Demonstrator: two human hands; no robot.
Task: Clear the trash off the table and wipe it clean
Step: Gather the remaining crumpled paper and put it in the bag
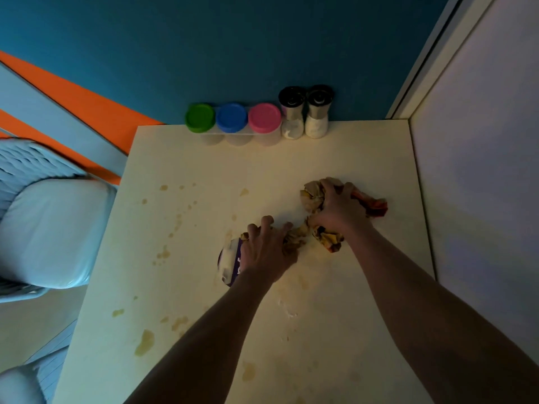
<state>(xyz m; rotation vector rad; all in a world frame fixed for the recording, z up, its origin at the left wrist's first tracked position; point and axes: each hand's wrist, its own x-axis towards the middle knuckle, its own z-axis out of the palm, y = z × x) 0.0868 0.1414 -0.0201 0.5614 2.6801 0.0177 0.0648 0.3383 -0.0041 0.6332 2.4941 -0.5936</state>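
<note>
Crumpled paper wrappers (313, 198) in tan, yellow and red lie in the middle of the white table (204, 170). My right hand (338, 208) grips the larger wad from above, fingers curled into it. My left hand (268, 247) clutches a smaller crumpled wad (294, 239) that lies partly over a purple-and-white cup (229, 262) on its side. Yellowish spill stains (144, 342) dot the tabletop, mostly on its left half and near the front.
Three jars with green (199, 117), blue (232, 117) and pink (264, 118) lids and two shakers (304, 112) stand along the table's far edge against the blue wall. A pale blue chair (49, 228) sits left of the table. A white wall (481, 170) borders the right side.
</note>
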